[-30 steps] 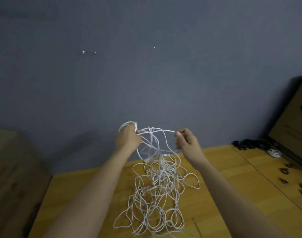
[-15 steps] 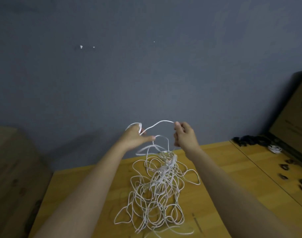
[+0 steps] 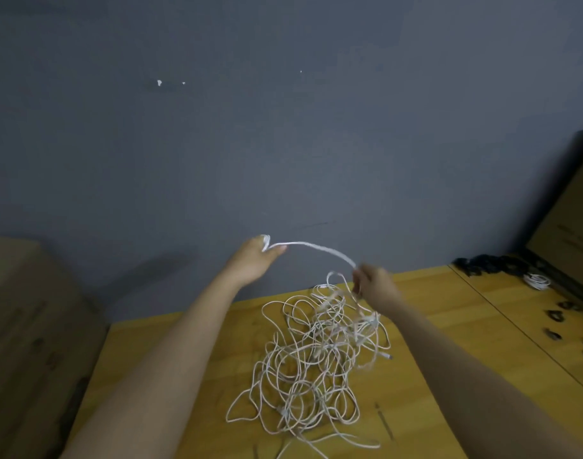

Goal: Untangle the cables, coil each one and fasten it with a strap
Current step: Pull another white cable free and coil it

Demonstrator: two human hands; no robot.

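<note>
Here, both hands' grip, left hand (image 3: 255, 260), right hand (image 3: 373, 282) (blurred), pinching thin white cable (image 3: 316, 248), arched.

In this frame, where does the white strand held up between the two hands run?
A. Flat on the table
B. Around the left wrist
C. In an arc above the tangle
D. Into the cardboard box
C: the strand arcs from the left hand to the right hand, above the tangle on the table.

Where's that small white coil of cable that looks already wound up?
In the head view the white coil lies far right on the wooden table, beside the dark straps near the wall.
</note>
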